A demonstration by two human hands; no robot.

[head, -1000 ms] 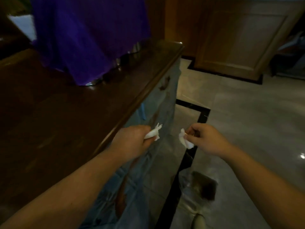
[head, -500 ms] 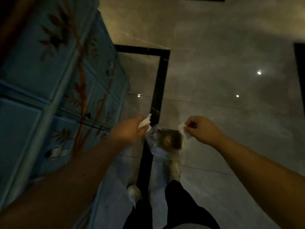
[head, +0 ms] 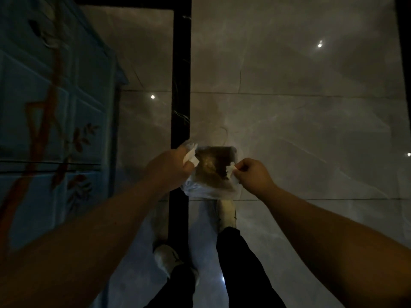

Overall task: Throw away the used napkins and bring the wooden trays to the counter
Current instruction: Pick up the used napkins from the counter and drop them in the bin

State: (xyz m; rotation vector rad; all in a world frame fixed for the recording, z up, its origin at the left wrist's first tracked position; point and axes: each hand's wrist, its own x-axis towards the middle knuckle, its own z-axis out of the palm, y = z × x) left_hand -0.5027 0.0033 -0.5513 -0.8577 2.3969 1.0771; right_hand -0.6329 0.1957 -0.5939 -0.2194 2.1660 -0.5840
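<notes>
Napkins held right over the bin bag

Our left hand (head: 171, 166) pinches one napkin (head: 190, 157), our right hand (head: 251, 175) another napkin (head: 230, 170); the bag (head: 209, 187) gapes between and just below both, equally near, so we judge a straight drop. No trays in view.

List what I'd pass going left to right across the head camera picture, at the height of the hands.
Blue painted cabinet → left hand holding a napkin → plastic-lined bin → second napkin → right hand → bare grey floor tile.
</notes>
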